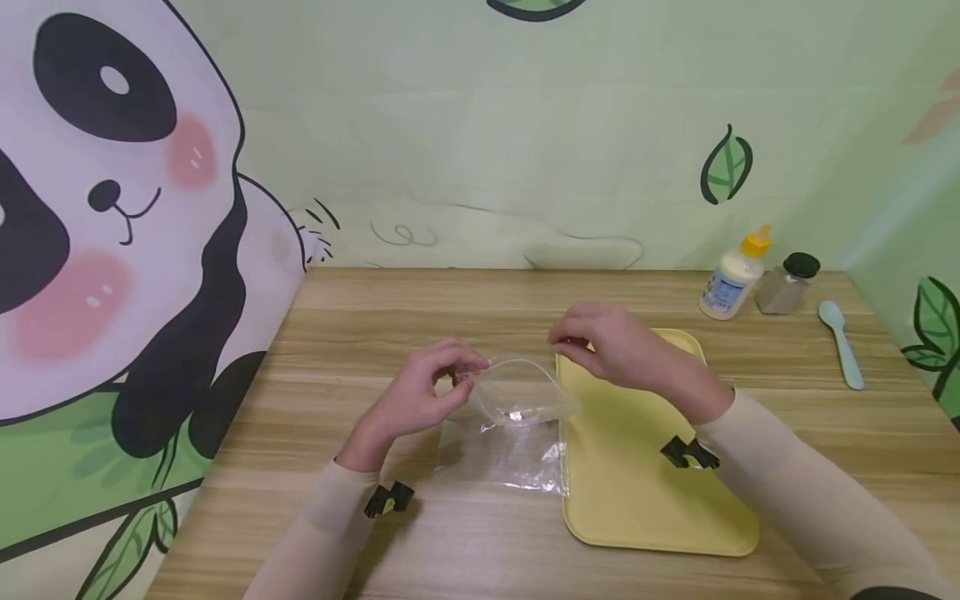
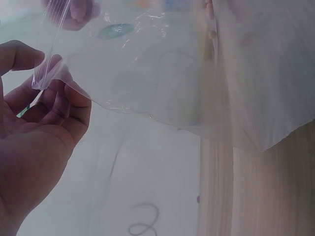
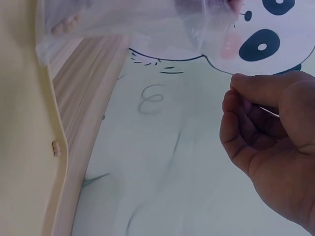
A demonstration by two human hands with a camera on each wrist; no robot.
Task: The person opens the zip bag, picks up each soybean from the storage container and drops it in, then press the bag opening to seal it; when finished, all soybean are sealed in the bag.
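A clear zip bag (image 1: 517, 450) stands partly raised off the wooden table, its mouth bowed apart. The left hand (image 1: 427, 387) pinches the left end of the bag's zip edge; the left wrist view shows the zip strip (image 2: 53, 44) between thumb and fingers. The right hand (image 1: 611, 346) hovers over the far left part of a yellow tray (image 1: 645, 467), apart from the bag. Its thumb and index fingertips meet, the other fingers (image 3: 238, 135) curl inward, and nothing shows between them. Small beige pieces (image 3: 56, 149) lie at the tray's rim; others (image 3: 65, 23) show through the bag.
At the back right stand a white bottle (image 1: 729, 287) with a yellow nozzle cap and a black-lidded jar (image 1: 786, 283). A pale blue spoon (image 1: 843, 346) lies right of them. A wall with a panda print (image 1: 480, 167) rises behind the table.
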